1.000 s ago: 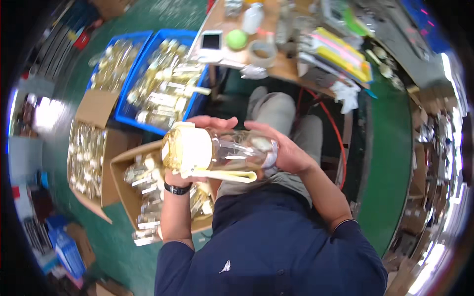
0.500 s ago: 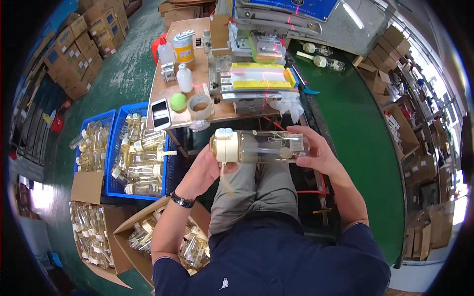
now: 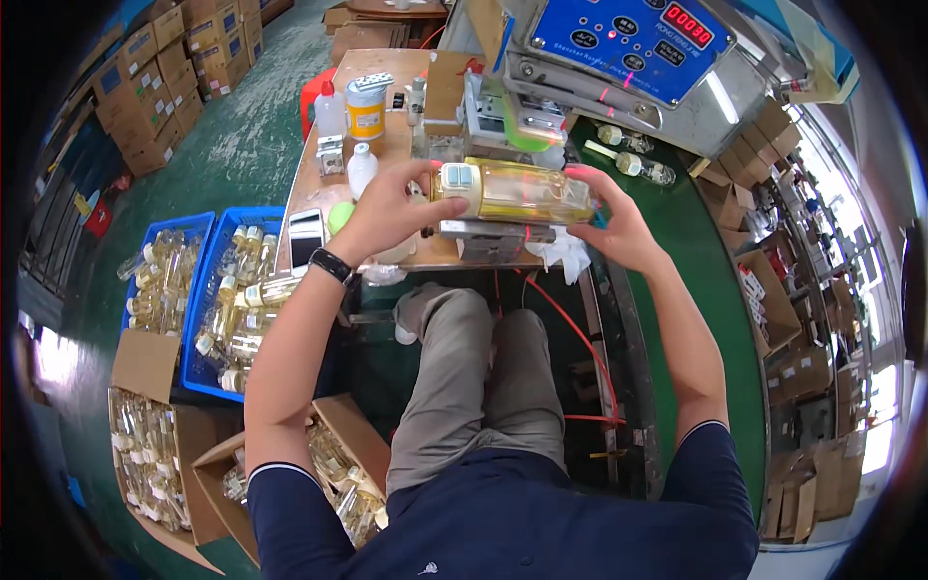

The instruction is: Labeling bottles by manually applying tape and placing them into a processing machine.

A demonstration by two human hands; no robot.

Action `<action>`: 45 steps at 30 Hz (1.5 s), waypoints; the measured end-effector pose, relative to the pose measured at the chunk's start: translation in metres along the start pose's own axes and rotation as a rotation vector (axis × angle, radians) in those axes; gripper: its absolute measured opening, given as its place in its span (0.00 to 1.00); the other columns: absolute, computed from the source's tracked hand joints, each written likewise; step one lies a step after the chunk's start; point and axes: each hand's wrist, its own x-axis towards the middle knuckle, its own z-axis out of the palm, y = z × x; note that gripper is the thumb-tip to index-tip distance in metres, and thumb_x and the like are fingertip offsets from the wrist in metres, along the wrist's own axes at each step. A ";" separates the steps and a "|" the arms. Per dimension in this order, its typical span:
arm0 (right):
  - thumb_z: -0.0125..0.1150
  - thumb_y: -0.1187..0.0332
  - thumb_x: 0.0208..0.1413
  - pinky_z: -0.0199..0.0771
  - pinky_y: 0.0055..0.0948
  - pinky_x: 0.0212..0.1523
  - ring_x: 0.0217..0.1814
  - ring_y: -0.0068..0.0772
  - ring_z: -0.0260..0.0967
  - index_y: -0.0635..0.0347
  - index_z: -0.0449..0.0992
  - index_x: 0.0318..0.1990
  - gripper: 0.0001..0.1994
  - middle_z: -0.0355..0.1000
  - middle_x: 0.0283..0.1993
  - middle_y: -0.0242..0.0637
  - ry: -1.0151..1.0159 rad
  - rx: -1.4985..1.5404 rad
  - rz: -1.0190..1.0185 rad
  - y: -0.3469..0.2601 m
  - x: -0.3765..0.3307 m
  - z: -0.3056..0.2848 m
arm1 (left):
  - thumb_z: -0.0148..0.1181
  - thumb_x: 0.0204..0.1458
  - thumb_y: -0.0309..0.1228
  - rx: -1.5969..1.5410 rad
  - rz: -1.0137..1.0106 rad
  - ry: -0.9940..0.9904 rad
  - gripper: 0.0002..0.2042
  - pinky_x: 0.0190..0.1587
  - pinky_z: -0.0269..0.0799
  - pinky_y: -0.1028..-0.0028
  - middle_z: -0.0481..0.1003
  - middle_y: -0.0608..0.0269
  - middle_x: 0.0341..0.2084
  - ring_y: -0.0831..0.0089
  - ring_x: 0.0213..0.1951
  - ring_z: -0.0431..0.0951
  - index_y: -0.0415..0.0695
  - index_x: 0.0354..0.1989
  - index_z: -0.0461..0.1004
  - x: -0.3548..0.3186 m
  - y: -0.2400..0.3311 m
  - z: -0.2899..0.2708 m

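A clear bottle [image 3: 527, 191] with a cream lid lies sideways between my hands, above the metal fixture [image 3: 493, 230] at the front of the workbench. My left hand [image 3: 401, 208] grips it round the cream lid, thumb on the near side. At its base end, my right hand [image 3: 611, 217] holds it between thumb and fingers. Red laser light falls on the bottle and the fixture. The bottle hides most of the fixture's yellow-edged bed, so whether it touches the bed I cannot tell.
A blue control box [image 3: 623, 43] stands behind the fixture. On the bench's left are a phone [image 3: 305, 237], a green ball [image 3: 339, 217], a white bottle [image 3: 362, 170] and a yellow tub [image 3: 366, 108]. Blue crates [image 3: 188, 333] and cardboard boxes [image 3: 198, 464] of bottles stand at left; a green conveyor [image 3: 710, 319] runs at right.
Both hands have carried the bottle forward, from over my lap to above the fixture. The bottle has been turned, so its lid's grey-blue panel faces up. The view has tilted forward.
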 end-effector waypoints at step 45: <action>0.71 0.80 0.60 0.78 0.25 0.52 0.53 0.25 0.73 0.58 0.71 0.73 0.32 0.75 0.65 0.35 0.017 -0.030 0.188 0.068 0.020 0.000 | 0.79 0.54 0.51 0.036 -0.081 -0.064 0.41 0.39 0.80 0.76 0.81 0.50 0.47 0.70 0.40 0.83 0.30 0.66 0.73 0.067 -0.038 0.015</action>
